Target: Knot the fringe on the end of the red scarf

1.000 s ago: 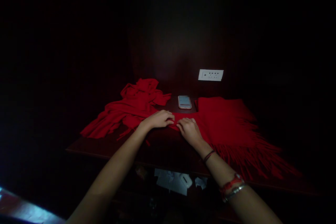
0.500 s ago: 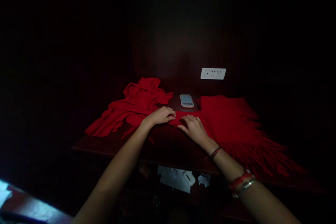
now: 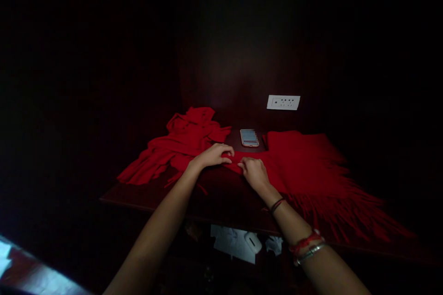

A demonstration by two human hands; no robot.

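Observation:
A red fringed scarf (image 3: 304, 166) lies spread over the right half of a dark wooden table (image 3: 221, 196), its fringe hanging toward the near right edge. My left hand (image 3: 211, 156) and my right hand (image 3: 254, 173) rest side by side on the scarf's left edge. Both have their fingers curled and pinch the cloth. A second red scarf (image 3: 176, 147) lies crumpled at the table's back left, just beyond my left hand.
A phone (image 3: 249, 138) with a lit screen lies at the back between the two scarves. A white socket plate (image 3: 283, 102) sits on the dark wall behind. Pale scraps (image 3: 235, 242) lie below the table's front edge. The room is very dark.
Both hands stayed on the scarf's left edge, with the right hand's fingers curling in a little tighter. The view shifted slightly.

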